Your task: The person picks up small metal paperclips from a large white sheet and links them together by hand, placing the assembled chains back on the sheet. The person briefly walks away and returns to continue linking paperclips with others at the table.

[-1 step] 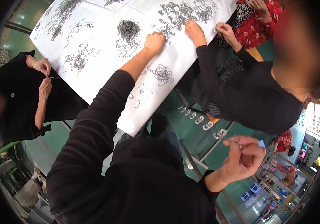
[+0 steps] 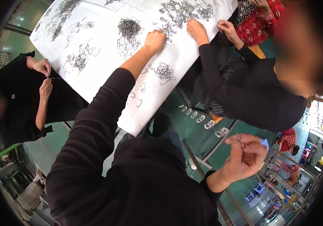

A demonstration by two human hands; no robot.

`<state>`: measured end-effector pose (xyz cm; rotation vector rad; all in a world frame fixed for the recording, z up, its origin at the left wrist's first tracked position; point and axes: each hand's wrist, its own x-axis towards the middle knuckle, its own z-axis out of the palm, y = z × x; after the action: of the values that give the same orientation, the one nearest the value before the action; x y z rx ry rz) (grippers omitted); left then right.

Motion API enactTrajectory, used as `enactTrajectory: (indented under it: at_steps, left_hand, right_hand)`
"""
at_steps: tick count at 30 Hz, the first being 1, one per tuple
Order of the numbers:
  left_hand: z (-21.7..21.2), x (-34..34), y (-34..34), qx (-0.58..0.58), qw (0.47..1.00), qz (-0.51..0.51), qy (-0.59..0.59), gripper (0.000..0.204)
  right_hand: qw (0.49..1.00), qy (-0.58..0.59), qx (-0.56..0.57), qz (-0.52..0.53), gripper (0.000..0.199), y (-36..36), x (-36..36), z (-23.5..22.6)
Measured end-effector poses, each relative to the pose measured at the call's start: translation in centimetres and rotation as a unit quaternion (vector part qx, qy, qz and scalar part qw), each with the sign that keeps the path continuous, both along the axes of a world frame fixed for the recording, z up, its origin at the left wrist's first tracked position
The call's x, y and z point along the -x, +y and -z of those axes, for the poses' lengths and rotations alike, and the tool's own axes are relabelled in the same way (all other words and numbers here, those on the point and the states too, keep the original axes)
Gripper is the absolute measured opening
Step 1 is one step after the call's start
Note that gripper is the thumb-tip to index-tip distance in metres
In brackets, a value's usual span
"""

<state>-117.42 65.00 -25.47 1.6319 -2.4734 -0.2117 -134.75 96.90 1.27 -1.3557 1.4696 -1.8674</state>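
Note:
My left hand [image 2: 155, 40] reaches over the white table [image 2: 105, 84], fingers bent down and pressed together at the near edge of a pile of small grey metal clips [image 2: 180, 14]. Whatever its fingertips hold is hidden. Off the table, to the right, my right hand [image 2: 246, 156] is raised, with thumb and fingers pinching a thin metal hook [image 2: 239, 136]. Wire hooks lie about the left arm: a dense heap [image 2: 129, 28] beyond it, a smaller heap [image 2: 164, 73] to its right, and a loose hook [image 2: 139, 103] near the table corner.
A co-worker in black at right has one hand [image 2: 197, 31] at the clip pile; another hand [image 2: 227, 28] is beside the table edge. At left, another person's hands [image 2: 45, 77] meet over a small piece. A row of metal clips [image 2: 208, 124] hangs beside a metal frame [image 2: 203, 160].

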Motion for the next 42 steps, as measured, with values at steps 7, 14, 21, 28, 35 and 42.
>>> enactTrajectory:
  at_steps: [7,14,21,28,35,42]
  left_hand:
    - [-4.0,-3.1,4.4,-0.207,0.907,-0.179,0.321,0.012]
    - [-9.8,-5.2,16.6,-0.395,0.695,-0.090,0.594,0.021]
    - [-16.0,-4.2,26.0,-0.456,0.669,-0.002,0.587,0.019]
    - [-18.9,-4.9,29.3,-0.402,0.713,0.015,0.574,0.013]
    - [-18.8,-5.2,29.6,-0.341,0.751,0.020,0.566,0.009]
    - [-16.3,-5.0,29.4,-0.194,0.825,0.031,0.529,0.013]
  right_hand:
    - [1.000,-0.018,-0.020,-0.003,0.028,3.1,-2.1,3.3]
    - [0.998,0.043,-0.038,0.032,0.025,5.2,-4.9,7.3]
    - [0.991,0.119,-0.030,0.051,0.023,5.6,-7.5,10.0]
    - [0.980,0.187,0.000,0.064,0.023,5.3,-9.0,10.3]
    - [0.974,0.219,-0.004,0.061,0.024,4.7,-9.5,11.0]
    - [0.993,0.095,-0.066,-0.002,0.017,3.7,-8.0,12.1]
